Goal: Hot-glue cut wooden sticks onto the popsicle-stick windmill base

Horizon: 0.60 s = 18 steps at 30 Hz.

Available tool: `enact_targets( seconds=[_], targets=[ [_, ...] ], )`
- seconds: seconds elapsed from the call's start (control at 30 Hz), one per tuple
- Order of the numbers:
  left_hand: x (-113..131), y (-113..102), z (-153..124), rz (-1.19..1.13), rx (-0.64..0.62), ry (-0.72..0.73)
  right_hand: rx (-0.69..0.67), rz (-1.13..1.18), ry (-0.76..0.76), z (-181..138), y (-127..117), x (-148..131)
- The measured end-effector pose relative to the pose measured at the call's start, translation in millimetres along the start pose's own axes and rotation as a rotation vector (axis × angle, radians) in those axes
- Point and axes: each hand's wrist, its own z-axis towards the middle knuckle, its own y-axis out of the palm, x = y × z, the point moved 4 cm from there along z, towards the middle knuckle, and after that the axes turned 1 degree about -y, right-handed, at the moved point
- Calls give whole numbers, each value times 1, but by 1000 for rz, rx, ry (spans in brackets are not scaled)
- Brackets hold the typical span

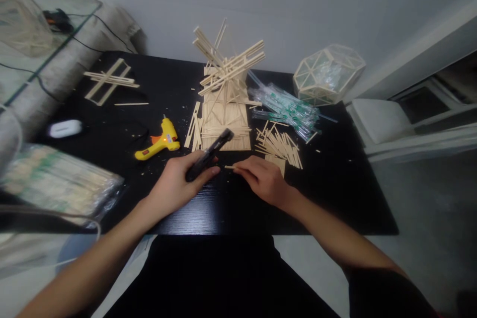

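Plain grey wall (298,5) behind, black wood-grain table (331,198) below; outer edges of view blurred. Hands apart but near each other at the table's front. Left hand (182,179) wrapped round a slim black handheld tool (208,155), type hard to make out; grip covers part of it, and its upper end overlaps the model in view. Right hand (263,179) pinches a short pale wooden stick (229,167), one end poking toward the left hand, rest hidden by the fingers.

Pale wooden-stick model (225,121) stands just beyond the hands, crossed sticks on top masking much of its body. Right of it: loose heap of short pale sticks (279,145), small pale slatted panel (276,160) partly hidden by the right hand, crumpled clear wrappers with green print (286,109), contents unclear. Left: yellow glue gun (161,142) on its side, cord lost against black. Plastic-wrapped stick bundle (63,181) at far left, smeared. Faceted stick-framed polyhedron (328,74) at back right, something shiny inside, unreadable.
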Motion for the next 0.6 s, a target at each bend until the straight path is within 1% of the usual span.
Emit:
enact_targets(
  seconds=[0.07, 0.17, 0.27, 0.37, 0.6],
  targets=[
    [4, 6, 2, -1, -25, 34, -11, -31, -46, 0, 1, -2],
    [6, 10, 3, 14, -39, 84, -54, -75, -61, 0, 2, -3],
    [5, 12, 3, 32, -33, 98, -84, -104, -64, -1, 3, -3],
    [5, 14, 2, 53, -24, 109, -83, -112, -87, -1, 3, -3],
    [6, 15, 2, 104, -7, 172, -167, -154, -65, -2, 6, -3]
  ],
)
